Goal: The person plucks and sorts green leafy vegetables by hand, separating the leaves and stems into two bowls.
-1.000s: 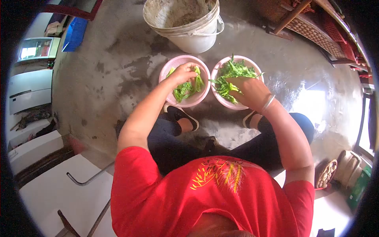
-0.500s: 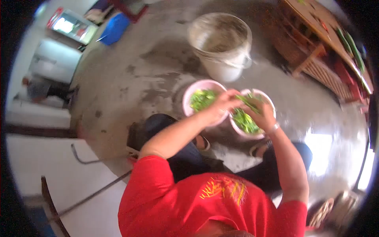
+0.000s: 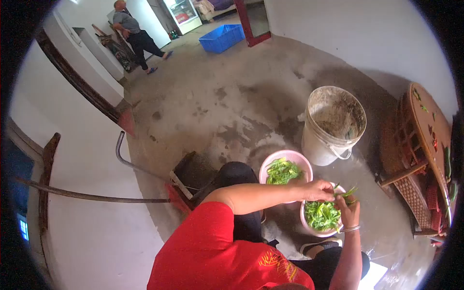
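Both hands meet over the right pink basket [image 3: 303,218], which holds leafy greens [image 3: 323,215]. My left hand [image 3: 319,190] reaches across from the left, fingers closed in a pinch at the greens. My right hand [image 3: 349,211], with a bracelet at the wrist, is closed around a small green sprig [image 3: 347,192] whose leaves stick out above the fingers. The left pink basket [image 3: 263,169], with more chopped-looking greens [image 3: 283,171], stands beside it, partly under my left forearm. Exactly what lies between the left fingertips is too small to make out.
A dirty white bucket [image 3: 319,145] stands behind the baskets. At right is a wicker table [image 3: 425,116] with green vegetables on it. A blue crate [image 3: 222,39] sits farther back. Another person [image 3: 133,34] is at the far left. A dustpan-like container [image 3: 193,169] is near my left knee.
My view has turned, so the baskets and bucket appear lower and farther right. The hands stay together over the right basket. The person at the back now shows clearly, upright in mid-stride.
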Available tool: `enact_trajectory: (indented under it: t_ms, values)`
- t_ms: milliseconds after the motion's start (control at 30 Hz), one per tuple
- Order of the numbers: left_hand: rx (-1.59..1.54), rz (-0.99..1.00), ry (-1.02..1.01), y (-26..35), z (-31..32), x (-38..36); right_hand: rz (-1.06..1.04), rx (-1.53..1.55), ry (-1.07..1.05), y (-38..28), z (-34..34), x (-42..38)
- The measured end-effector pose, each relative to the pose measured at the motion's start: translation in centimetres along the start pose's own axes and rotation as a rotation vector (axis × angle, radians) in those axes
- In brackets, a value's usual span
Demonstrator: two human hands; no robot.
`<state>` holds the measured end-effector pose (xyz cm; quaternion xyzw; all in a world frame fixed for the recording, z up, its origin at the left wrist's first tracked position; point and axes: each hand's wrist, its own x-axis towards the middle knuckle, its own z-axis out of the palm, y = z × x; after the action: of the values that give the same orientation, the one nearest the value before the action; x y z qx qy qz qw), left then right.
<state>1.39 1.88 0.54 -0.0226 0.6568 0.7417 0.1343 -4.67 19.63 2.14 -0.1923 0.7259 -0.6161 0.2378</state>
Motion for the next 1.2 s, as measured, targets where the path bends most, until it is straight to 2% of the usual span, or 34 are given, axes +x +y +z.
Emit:
enact_trajectory:
  t_ms: [233,300,433,467,600,867,1200]
  values:
    - [0.048,-0.099,-0.045,0.2,-0.5,-0.5,-0.052,-0.128,-0.026,0.7,0.0,0.5]
    - [0.097,-0.133,-0.035,1.0,-0.5,-0.8,-0.037,-0.069,-0.032,0.4,0.1,0.4]
    - [-0.072,-0.062,0.014,-1.0,-0.5,0.0,-0.005,-0.027,-0.041,0.5,-0.3,0.3]
    - [-0.121,-0.044,-0.028,-1.8,-0.8,0.7,-0.004,0.016,-0.034,0.3,-0.3,0.2]
    - [-0.245,-0.063,0.082,-0.1,-0.5,-0.1,0.008,0.122,0.006,0.0,-0.1,-0.3]
    - [-0.14,-0.079,0.003,-1.4,-0.4,0.4,-0.04,-0.073,-0.093,1.6,-0.3,0.1]
    - [-0.093,-0.085,0.011,-1.0,0.0,-0.1,-0.021,-0.067,-0.076,1.7,-0.3,-0.1]
